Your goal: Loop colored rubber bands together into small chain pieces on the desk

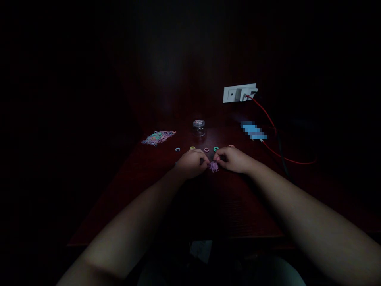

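Between my two hands a small bunch of purple bands [214, 166] lies on the dark red table [205, 210]. My left hand [193, 163] is closed at its left side, fingertips pinched close to the bunch. My right hand [232, 159] pinches at the upper right edge of the bunch; what is between its fingertips is too small to make out. Behind the hands runs a row of small rings: a blue one [177, 149], a yellow one [192, 148], a pink one [206, 150], a green one [216, 149] and an orange one [231, 146], partly covered by my right hand.
A pile of mixed coloured bands [159, 137] lies at the back left. A clear lidded jar [199, 128] stands at the back middle. At the right are a blurred blue-lit device [253, 130], a red cable [269, 116] and a wall socket [231, 94].
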Motion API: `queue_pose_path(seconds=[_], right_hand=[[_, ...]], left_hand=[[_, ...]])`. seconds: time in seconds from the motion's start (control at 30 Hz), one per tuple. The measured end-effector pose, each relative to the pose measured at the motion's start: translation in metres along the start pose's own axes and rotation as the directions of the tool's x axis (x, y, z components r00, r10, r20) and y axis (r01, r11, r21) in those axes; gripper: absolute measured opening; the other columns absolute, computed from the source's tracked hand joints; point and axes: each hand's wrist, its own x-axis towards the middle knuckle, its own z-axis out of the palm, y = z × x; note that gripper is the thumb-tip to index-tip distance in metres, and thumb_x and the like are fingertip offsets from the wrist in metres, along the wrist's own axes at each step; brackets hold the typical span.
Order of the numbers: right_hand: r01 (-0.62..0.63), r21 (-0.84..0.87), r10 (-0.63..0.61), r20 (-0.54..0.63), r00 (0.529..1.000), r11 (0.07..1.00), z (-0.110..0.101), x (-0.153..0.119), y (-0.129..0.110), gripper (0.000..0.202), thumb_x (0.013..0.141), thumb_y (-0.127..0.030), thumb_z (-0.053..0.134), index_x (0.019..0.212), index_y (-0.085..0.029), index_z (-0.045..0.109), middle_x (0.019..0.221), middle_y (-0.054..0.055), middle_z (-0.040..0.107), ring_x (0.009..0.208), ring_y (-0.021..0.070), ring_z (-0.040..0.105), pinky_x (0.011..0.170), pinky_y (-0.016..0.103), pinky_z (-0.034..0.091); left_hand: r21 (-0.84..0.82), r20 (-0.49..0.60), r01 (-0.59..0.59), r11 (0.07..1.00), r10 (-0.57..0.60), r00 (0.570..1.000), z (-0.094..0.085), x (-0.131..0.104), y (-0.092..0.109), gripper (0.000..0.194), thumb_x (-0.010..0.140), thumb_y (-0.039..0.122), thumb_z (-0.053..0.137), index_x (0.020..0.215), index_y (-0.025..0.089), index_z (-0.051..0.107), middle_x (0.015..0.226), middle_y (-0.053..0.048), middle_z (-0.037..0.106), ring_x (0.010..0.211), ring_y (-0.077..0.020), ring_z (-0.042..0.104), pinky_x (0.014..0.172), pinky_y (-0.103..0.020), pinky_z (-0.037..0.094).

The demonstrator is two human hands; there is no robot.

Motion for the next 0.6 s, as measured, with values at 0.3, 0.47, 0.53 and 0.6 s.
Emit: queue_pose_path(seconds=[0.3,0.47,0.53,0.6], right_hand=[[-0.077,0.051,0.084,-0.151,0.985,0.996,0.000,0.002,0.009,0.022,0.077,-0.008,0.048,0.083,-0.017,0.066,0.083,0.004,0.070,0.077,0.0157,0.062,0.075,0.026,0.045],[-0.077,0.100,0.095,-0.181,0.979,0.992,0.002,0.002,0.012,0.025,0.075,-0.007,0.044,0.083,-0.016,0.066,0.081,0.004,0.069,0.075,0.0159,0.063,0.074,0.027,0.047],[-0.075,0.110,0.095,-0.194,0.976,0.991,0.003,0.002,0.012,0.026,0.074,-0.007,0.043,0.082,-0.016,0.066,0.081,0.004,0.068,0.074,0.0159,0.063,0.073,0.028,0.047],[-0.067,0.119,0.090,-0.199,0.976,0.991,0.003,0.002,0.010,0.025,0.074,-0.007,0.044,0.083,-0.016,0.066,0.080,0.004,0.068,0.074,0.0158,0.063,0.073,0.028,0.047]], left_hand=[[-0.051,-0.352,0.229,0.972,-0.232,0.907,-0.023,-0.007,-0.033,0.018,0.085,0.023,0.052,0.087,0.018,0.069,0.096,-0.004,0.069,0.093,-0.0169,0.063,0.089,-0.030,0.049],[-0.061,-0.410,0.558,0.827,-0.531,0.742,-0.037,-0.041,-0.083,0.026,0.087,0.028,0.048,0.097,0.018,0.070,0.103,-0.005,0.071,0.092,-0.0179,0.064,0.087,-0.028,0.049],[0.020,-0.360,0.702,0.712,-0.650,0.670,-0.046,-0.064,-0.105,0.027,0.087,0.028,0.047,0.099,0.020,0.069,0.108,-0.004,0.070,0.095,-0.0182,0.064,0.089,-0.027,0.048],[0.051,-0.341,0.761,0.646,-0.705,0.622,-0.055,-0.084,-0.124,0.023,0.082,0.027,0.052,0.093,0.017,0.071,0.103,-0.007,0.071,0.091,-0.0215,0.065,0.087,-0.030,0.049]])
